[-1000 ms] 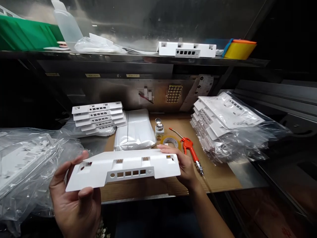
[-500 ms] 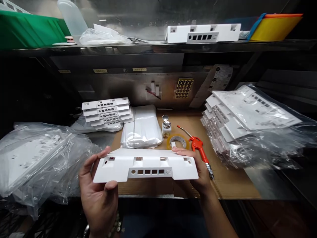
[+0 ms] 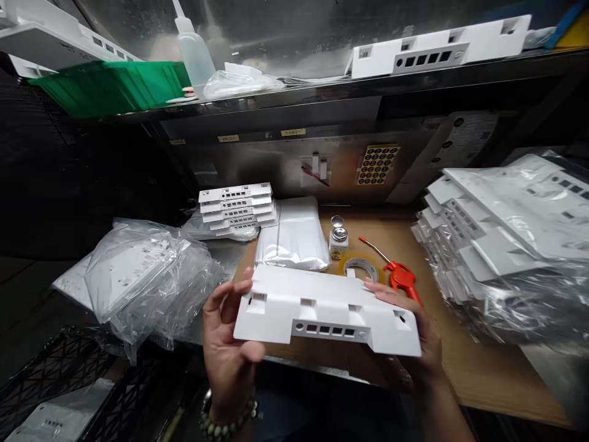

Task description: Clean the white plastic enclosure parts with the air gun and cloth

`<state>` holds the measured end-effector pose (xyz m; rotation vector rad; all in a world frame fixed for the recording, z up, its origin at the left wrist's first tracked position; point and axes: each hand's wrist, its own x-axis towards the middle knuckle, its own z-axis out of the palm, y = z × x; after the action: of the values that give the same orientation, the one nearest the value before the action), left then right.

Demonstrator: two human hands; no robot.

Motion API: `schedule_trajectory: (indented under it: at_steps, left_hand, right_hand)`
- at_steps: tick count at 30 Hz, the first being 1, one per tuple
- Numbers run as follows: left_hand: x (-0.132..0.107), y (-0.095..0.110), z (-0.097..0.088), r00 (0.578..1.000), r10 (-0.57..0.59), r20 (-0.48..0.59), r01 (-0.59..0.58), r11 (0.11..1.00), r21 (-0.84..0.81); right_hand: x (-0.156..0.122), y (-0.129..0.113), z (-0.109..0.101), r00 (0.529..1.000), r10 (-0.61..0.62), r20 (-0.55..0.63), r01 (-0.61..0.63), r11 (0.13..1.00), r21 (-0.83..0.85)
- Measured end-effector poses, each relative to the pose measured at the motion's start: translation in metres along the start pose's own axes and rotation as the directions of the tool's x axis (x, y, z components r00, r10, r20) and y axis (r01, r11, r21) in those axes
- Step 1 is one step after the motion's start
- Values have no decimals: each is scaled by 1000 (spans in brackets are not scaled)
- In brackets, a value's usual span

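Head view: white panel [image 3: 331,294] between left hand [image 3: 227,356] and right hand [image 3: 430,347]; both half-closed around its ends

My L grip [image 3: 230,353] & R grip [image 3: 423,331] hold a wht cover [image 3: 317,291] by its ends above the worktop [image 3: 483,374]. Tape roll [image 3: 368,263] & red air gun [image 3: 402,277] just beyond; bagged covers [image 3: 494,242] to R.
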<state>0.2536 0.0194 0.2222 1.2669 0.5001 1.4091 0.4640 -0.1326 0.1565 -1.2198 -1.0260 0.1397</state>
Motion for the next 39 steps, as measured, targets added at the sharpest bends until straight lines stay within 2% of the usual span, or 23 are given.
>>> schedule_trajectory:
  at_steps: [1,2,3,4,5,6,7,8,9,10,12,14,15,17,19,23,25,28,31,35,36,37,39]
  left_hand:
    - [2,0,-1,996,-79,-30,75,992,-100]
    - [6,0,-3,978,-204,-34,193,960,-205]
    - [9,0,-7,934,-357,-6,339,891,-302]
    - [14,0,-12,852,-520,67,504,778,-375]
    - [18,-1,-17,735,-660,155,655,632,-414]
    - [22,-1,-22,611,-760,222,761,487,-429]
    - [25,-1,-25,506,-826,248,820,373,-434]
    - [29,-1,-27,435,-872,225,841,304,-448]
    - [31,0,-28,393,-905,164,837,278,-471]
    - [34,2,-27,375,-923,84,818,287,-499]
    - [37,6,-22,396,-916,-61,762,365,-534]
    - [38,11,-17,456,-875,-160,701,465,-541]
    - [38,12,-16,487,-850,-200,666,510,-545]
    - [38,15,-14,541,-799,-264,590,584,-559]
    - [39,16,-15,576,-760,-301,525,627,-576]
    - [40,18,-17,600,-731,-324,476,652,-590]
    - [39,19,-17,605,-727,-324,469,654,-593]
    - [37,17,-16,610,-727,-316,464,650,-602]
    - [34,15,-16,602,-740,-300,469,632,-617]
    - [31,14,-14,587,-755,-292,453,605,-655]
    - [30,15,-13,588,-756,-288,444,599,-666]
    - [30,15,-11,593,-754,-283,434,595,-676]
    - [28,15,-6,611,-740,-280,411,599,-687]
  right_hand:
    - [-1,1,-1,999,-33,-4,33,999,7]
    - [-3,2,-3,998,-67,2,66,998,13]
    - [-3,4,-5,995,-98,31,98,995,17]
    - [-3,5,-8,989,-127,81,126,992,14]
    - [-1,7,-11,977,-151,153,152,988,2]
    - [3,10,-13,956,-173,237,183,983,-23]
    - [8,13,-16,931,-184,316,216,974,-68]
    - [16,17,-19,915,-167,368,236,960,-151]
    - [25,22,-21,914,-101,393,227,930,-290]
    - [36,27,-22,924,6,381,183,869,-459]
    - [58,39,-22,931,246,270,43,661,-749]
    - [77,49,-17,891,418,179,-47,476,-878]
    - [84,53,-13,868,467,170,-57,432,-900]
    - [94,59,-5,826,540,162,-58,367,-929]
    - [99,60,2,777,609,156,-44,300,-953]
    - [104,56,13,698,703,136,-13,203,-979]
    - [105,56,19,684,723,100,-16,152,-988]
    - [105,59,25,688,723,56,-38,113,-993]
    - [104,60,21,713,700,37,-91,145,-985]
    - [95,41,8,806,590,-50,-220,220,-950]
    - [90,32,9,842,535,-68,-265,300,-916]
    - [83,22,12,879,472,-70,-301,435,-848]
    - [64,-4,28,942,334,-34,-292,766,-573]
